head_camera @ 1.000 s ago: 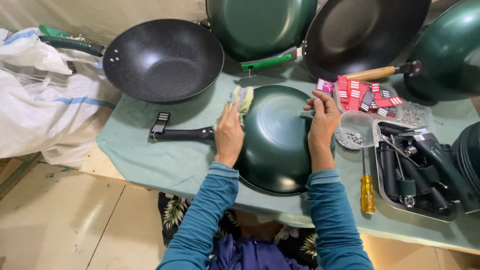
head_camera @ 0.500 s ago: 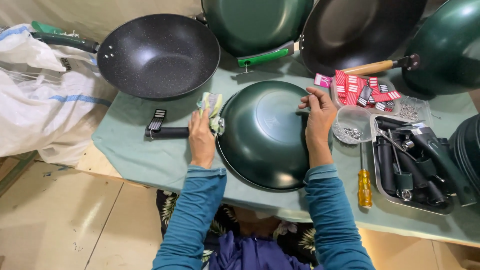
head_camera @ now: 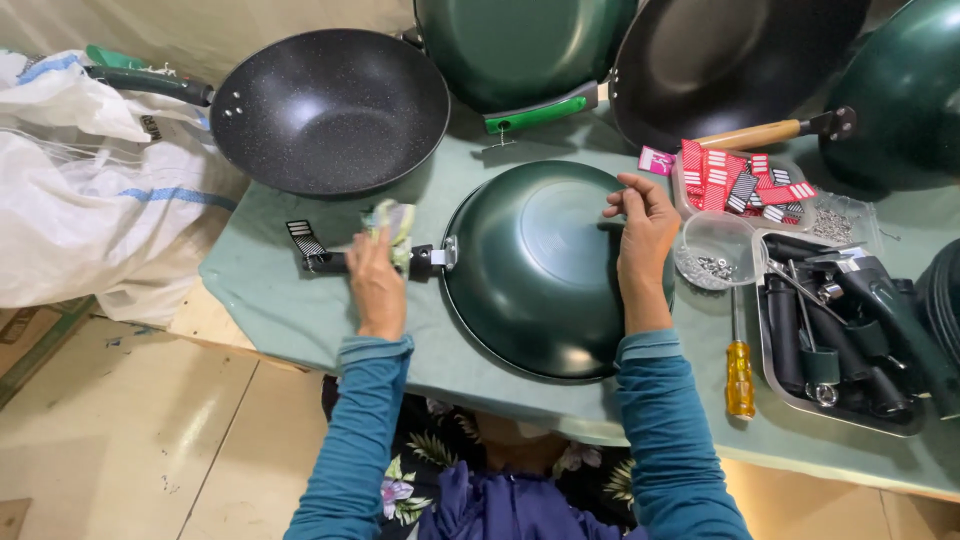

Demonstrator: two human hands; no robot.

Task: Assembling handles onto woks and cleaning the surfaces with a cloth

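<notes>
Surface: pale green cloth-covered worktable (head_camera: 300,310), crowded with pans, above a tan floor.
Pan in hand: dark green round metal wok (head_camera: 545,265) lies bottom-up on the cloth between the two hands, its black straight handle (head_camera: 335,262) pointing out past the left fingers.
Left hand: left hand (head_camera: 375,280) is closed over the handle with a crumpled pale green-and-white rag (head_camera: 392,222) bunched under the fingers, just short of the bright metal bracket (head_camera: 443,253) where handle meets bowl.
Right hand: right hand (head_camera: 640,235) rests on the upturned base, fingers curled, tips pinched lightly near the far rim; whether they hold anything small I cannot tell.
Beyond the right fingers: clear round plastic bowl of small screws (head_camera: 712,252), red-and-white striped tags (head_camera: 735,180), yellow-handled screwdriver (head_camera: 738,370), steel tray of black handles (head_camera: 850,340).
Beyond the left fingers: black speckled non-stick wok (head_camera: 330,108).
Doing it well: press the rag flat round the handle and wipe along its length, while the right palm bears down so that the domed pan does not rock or spin.
</notes>
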